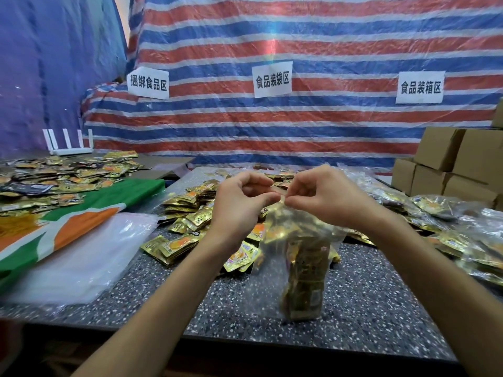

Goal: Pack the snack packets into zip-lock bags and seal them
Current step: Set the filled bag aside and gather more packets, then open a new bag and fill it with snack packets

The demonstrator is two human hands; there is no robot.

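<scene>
Clear zip-lock bag (299, 240) with gold snack packets (304, 284) inside, upright near the front edge of the speckled table (367, 308). Top strip pinched by left hand (239, 205) and right hand (326, 198), close together. Loose packets (179, 243) behind, mid-table.

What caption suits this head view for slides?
Left hand and right hand pinch the top of a zip-lock bag holding snack packets.

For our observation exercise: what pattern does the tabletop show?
The tabletop is dark grey with pale speckles, clearest in the head view.
</scene>
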